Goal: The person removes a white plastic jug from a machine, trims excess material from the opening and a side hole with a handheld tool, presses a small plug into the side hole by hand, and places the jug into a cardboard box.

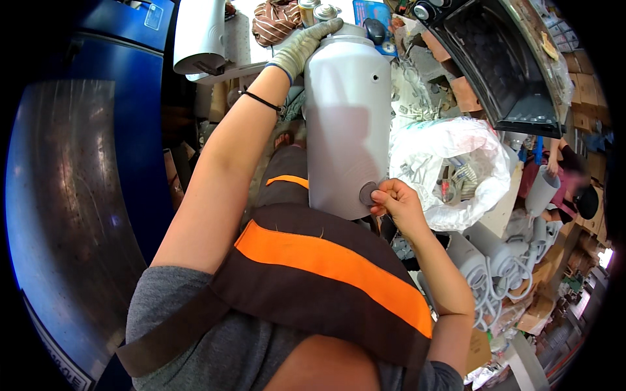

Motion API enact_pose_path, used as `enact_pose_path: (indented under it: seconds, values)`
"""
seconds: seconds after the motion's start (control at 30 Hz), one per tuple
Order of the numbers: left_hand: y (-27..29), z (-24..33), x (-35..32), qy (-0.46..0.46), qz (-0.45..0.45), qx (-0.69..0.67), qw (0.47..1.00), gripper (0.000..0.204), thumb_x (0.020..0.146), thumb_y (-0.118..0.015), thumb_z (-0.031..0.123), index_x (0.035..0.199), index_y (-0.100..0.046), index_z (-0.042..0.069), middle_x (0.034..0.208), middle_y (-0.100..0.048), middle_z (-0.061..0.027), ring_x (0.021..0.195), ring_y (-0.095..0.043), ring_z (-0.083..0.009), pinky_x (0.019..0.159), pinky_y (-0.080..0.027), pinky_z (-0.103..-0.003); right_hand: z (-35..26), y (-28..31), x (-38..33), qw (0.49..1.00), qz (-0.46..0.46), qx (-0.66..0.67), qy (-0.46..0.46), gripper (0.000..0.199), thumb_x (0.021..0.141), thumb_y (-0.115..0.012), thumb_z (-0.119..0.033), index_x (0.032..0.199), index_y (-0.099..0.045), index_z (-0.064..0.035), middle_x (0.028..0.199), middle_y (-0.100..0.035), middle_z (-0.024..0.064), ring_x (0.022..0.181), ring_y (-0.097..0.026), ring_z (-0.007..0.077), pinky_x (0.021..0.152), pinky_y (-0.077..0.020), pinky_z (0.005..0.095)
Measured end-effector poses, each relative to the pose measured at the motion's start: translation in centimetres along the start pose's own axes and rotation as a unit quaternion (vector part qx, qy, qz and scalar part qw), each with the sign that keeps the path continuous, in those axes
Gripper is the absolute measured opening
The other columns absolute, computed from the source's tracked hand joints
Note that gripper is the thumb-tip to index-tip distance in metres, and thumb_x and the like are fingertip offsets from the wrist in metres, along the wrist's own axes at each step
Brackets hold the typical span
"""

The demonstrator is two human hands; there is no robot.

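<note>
Closest to the camera is the dark brown apron (300, 287), crossed by an orange band (332, 274), over a gray shirt (176, 306). Just beyond it is a gray canister (339, 130), its lower end by the apron and its neck toward the desk (241, 39); a small dark hole (375, 77) shows high on its right side. Gloved, the left hand (305, 49) lies at the canister's neck, fingers stretched along the rim; whether it grips, I cannot tell. Bare, the right hand (398, 203) pinches a gray disc (368, 193) between thumb and fingers at the canister's lower right side. On the desk are a striped cloth (277, 23) and two cans (324, 12). Right of the canister sits a white bag (417, 140) of small parts, with a black tray (502, 72) above it. Farther right, a co-worker (580, 163) has a hand on another gray vessel (542, 190), near gray hoses (515, 287). At left stands a blue cabinet (124, 72).
</note>
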State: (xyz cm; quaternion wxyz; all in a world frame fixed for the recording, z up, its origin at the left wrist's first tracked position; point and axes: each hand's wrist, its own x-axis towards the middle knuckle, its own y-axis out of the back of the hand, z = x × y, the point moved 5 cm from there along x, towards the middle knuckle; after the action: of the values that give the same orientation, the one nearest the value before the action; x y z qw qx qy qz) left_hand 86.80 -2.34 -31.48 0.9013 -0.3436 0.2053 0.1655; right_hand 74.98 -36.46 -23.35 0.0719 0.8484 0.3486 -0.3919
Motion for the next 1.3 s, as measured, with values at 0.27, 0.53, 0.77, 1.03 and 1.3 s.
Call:
enact_pose_path:
  seconds: [0.27,0.53,0.77,1.03,1.3]
  values:
    - [-1.7,0.8,0.3,-0.019,-0.003,0.011,1.000,0.044,0.073,-0.078,0.039,0.096,-0.064,0.004,0.081,-0.067,-0.0075,0.062,-0.064,-0.0133,0.056,-0.053,-0.025,-1.1,0.9,-0.7,0.996,0.033,-0.063,0.054,0.013,0.087,-0.064,-0.012,0.089,-0.057,-0.0010,0.072,-0.062,0.0040,0.064,-0.062,0.0106,0.059,-0.0499,0.0224]
    - [-3.1,1.2,-0.3,-0.011,-0.054,-0.002,0.999,0.033,0.082,-0.070,0.032,0.102,-0.061,0.006,0.091,-0.067,-0.0082,0.075,-0.065,-0.0158,0.067,-0.056,-0.030,-0.3,1.3,-0.3,0.999,0.028,-0.009,-0.034,0.012,0.086,-0.065,-0.009,0.088,-0.057,-0.0002,0.072,-0.062,0.0050,0.064,-0.063,0.0117,0.060,-0.0513,0.0236]
    - [-10.1,4.4,-5.8,-0.077,-0.148,0.005,0.986,0.039,0.085,-0.065,0.026,0.118,-0.057,0.006,0.105,-0.064,-0.0098,0.090,-0.064,-0.0206,0.079,-0.055,-0.034,-0.3,1.4,0.4,0.999,0.017,-0.033,-0.035,0.013,0.085,-0.066,-0.008,0.089,-0.057,0.0001,0.075,-0.064,0.0068,0.063,-0.064,0.0134,0.059,-0.0525,0.0231]
    - [-7.3,3.0,-4.8,0.004,-0.115,-0.083,0.990,0.040,0.087,-0.062,0.029,0.117,-0.057,0.003,0.108,-0.064,-0.0141,0.093,-0.065,-0.0238,0.083,-0.054,-0.037,-1.0,0.8,-0.9,0.999,0.030,0.002,0.027,0.011,0.084,-0.066,-0.004,0.090,-0.057,-0.0004,0.075,-0.064,0.0059,0.066,-0.062,0.0106,0.061,-0.0513,0.0220]
    - [-7.8,3.1,-4.6,-0.022,-0.146,-0.060,0.987,0.043,0.085,-0.066,0.025,0.119,-0.055,0.001,0.106,-0.064,-0.0139,0.091,-0.065,-0.0241,0.081,-0.055,-0.038,-0.1,1.1,0.2,0.999,0.028,-0.028,-0.023,0.015,0.080,-0.068,-0.003,0.089,-0.055,-0.0015,0.075,-0.065,0.0081,0.064,-0.063,0.0113,0.058,-0.0518,0.0228]
